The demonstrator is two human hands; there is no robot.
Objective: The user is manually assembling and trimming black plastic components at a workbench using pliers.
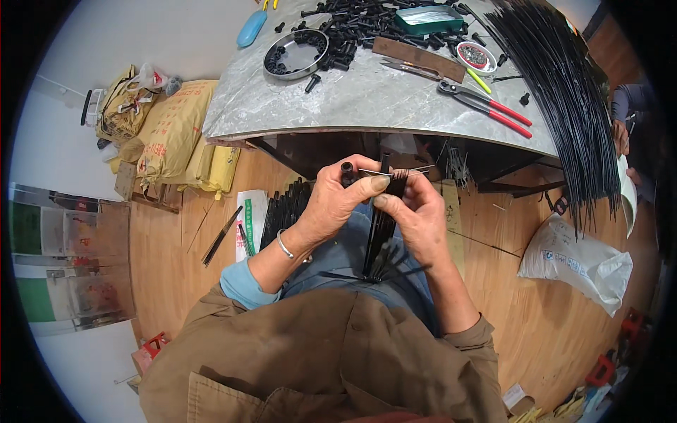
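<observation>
Mid-assembly, I judge: my left hand (331,204) pinches a small black cap (347,169) and right hand (416,211) grips the black rod bundle (381,233) over my lap, with many loose caps (360,28) waiting on the far table (352,99).

Your left hand (337,204) and right hand (416,215) meet over your lap, both closed on a bundle of thin black rods (381,233), its ends fanning out toward your knees. Left fingers also pinch a short black cap (347,169). On the grey table (352,99) beyond: red-handled cutters (486,106), a round metal tray (296,53), scattered black caps (360,25), a long sheaf of black rods (564,92).
</observation>
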